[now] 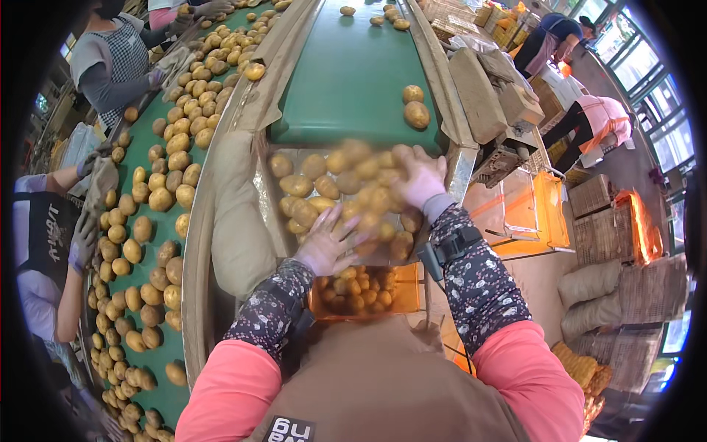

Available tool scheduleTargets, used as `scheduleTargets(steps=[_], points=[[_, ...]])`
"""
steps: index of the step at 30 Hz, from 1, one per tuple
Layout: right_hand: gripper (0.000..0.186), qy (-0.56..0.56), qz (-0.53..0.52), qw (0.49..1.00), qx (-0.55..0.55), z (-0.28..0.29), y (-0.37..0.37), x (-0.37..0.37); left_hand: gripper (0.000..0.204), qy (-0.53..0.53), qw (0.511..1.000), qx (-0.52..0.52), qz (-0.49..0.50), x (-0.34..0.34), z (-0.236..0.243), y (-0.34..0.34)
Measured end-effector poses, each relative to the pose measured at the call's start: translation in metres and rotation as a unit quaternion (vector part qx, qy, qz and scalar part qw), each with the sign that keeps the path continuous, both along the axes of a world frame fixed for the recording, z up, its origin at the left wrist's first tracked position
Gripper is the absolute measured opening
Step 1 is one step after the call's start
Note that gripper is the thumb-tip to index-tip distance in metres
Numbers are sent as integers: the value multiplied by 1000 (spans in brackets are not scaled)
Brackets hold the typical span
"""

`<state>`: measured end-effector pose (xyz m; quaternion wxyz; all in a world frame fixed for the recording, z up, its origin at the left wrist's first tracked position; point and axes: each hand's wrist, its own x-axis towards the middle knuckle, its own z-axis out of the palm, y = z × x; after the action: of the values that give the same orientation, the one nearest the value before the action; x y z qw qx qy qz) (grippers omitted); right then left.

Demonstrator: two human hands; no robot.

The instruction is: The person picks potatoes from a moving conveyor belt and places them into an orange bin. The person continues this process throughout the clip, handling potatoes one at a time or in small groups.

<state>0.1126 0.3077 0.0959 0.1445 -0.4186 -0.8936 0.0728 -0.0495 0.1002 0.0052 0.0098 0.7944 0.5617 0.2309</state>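
Potatoes lie in a heap on a metal chute at the end of a green conveyor belt; several at the heap's middle are smeared by motion. My left hand rests over the near left side of the heap, fingers spread, nothing gripped. At the heap's right edge, my right hand touches the potatoes with its fingers apart and somewhat bent. Just below the chute, an orange crate holds more potatoes. A few potatoes sit farther up the belt.
Left of me, a second green belt carries many potatoes, with gloved workers along it. A stuffed cloth sack lies between the belts. On the right are a metal frame, stacked crates, filled sacks and two bending people.
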Motion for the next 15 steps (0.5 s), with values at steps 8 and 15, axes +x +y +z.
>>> scheduleTargets(steps=[8, 15], points=[[69, -185, 156, 955, -171, 0, -34, 2, 61, 10, 1000, 1, -16, -3, 9, 28], [49, 35, 169, 984, -46, -81, -12, 5, 70, 26, 999, -42, 24, 3, 28, 61]])
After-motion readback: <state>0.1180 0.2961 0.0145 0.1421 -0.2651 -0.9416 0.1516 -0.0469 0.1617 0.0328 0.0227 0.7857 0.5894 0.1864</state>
